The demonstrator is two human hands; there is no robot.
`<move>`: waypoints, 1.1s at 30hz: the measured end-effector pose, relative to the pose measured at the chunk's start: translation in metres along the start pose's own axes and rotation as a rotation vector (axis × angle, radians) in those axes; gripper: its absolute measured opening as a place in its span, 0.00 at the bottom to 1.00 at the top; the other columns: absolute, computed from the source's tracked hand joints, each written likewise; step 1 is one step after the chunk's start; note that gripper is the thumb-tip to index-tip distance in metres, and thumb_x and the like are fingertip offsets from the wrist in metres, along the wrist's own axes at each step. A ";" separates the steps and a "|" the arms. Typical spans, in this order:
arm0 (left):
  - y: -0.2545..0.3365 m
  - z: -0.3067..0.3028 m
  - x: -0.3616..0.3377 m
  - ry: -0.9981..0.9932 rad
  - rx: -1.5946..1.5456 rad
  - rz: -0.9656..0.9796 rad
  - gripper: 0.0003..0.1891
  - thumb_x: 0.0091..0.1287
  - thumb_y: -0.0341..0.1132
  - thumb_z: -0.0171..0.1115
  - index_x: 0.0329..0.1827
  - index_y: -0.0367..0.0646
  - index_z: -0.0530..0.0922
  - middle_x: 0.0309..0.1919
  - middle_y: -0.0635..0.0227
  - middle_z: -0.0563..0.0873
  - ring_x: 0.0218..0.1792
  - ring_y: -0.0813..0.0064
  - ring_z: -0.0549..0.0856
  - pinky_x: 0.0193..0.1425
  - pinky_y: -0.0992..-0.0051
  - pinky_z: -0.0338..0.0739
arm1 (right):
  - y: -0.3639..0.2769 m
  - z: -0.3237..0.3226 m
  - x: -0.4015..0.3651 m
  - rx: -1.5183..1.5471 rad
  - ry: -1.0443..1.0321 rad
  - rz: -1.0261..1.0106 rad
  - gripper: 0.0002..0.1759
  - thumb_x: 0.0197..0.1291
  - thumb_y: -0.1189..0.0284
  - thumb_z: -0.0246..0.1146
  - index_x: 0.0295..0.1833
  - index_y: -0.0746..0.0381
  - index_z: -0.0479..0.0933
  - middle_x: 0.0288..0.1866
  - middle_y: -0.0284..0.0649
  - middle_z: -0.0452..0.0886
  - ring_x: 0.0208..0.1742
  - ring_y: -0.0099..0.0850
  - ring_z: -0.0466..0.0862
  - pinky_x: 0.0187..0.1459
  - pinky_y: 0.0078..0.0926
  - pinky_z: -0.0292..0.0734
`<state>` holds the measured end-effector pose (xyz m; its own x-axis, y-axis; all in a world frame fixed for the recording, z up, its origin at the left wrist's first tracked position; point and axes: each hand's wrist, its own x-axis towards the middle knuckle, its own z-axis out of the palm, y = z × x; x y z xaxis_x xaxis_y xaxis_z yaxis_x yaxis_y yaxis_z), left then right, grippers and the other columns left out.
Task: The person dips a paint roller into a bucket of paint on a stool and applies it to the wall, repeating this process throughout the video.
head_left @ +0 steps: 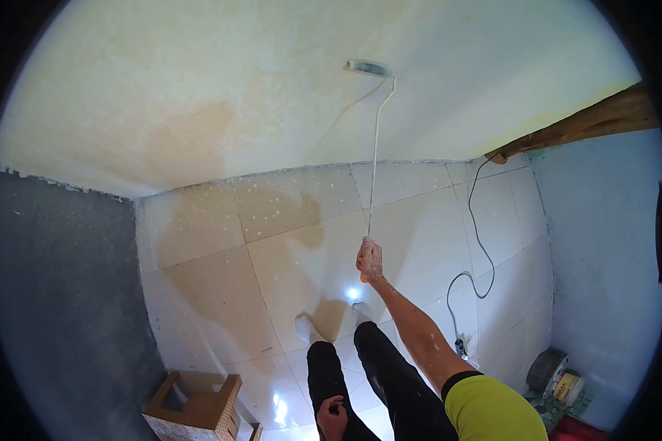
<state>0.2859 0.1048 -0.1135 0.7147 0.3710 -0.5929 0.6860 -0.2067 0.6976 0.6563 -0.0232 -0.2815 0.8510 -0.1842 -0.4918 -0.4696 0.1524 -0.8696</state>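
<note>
My right hand (370, 259), speckled with paint, is closed round the orange handle of a paint roller. The roller's long thin bent rod (376, 154) runs up from the hand to the roller head (366, 68), which lies at the pale yellowish wall (272, 95). Whether the head presses on the wall cannot be told. My left hand (332, 419) hangs low in front of my dark trousers, its fingers curled, with nothing visible in them.
Paint drops dot the tiled floor (198, 294). A wooden stool-like piece (191, 404) stands bottom left. A cable (472, 213) winds over the floor at right, near a wooden post (581, 125). Buckets (548, 370) stand bottom right. A dark grey wall (66, 294) bounds the left.
</note>
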 end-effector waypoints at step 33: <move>0.004 0.005 -0.003 -0.010 0.006 -0.001 0.11 0.49 0.21 0.56 0.35 0.40 0.78 0.30 0.66 0.83 0.30 0.75 0.82 0.38 0.79 0.75 | -0.131 0.049 0.055 -0.102 0.106 -0.201 0.25 0.66 0.57 0.45 0.21 0.63 0.62 0.13 0.41 0.65 0.22 0.37 0.70 0.31 0.37 0.65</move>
<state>0.2872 0.0983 -0.1109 0.7154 0.3620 -0.5976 0.6875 -0.2121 0.6945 0.7760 -0.0057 -0.1922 0.9027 -0.3027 -0.3059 -0.3194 0.0050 -0.9476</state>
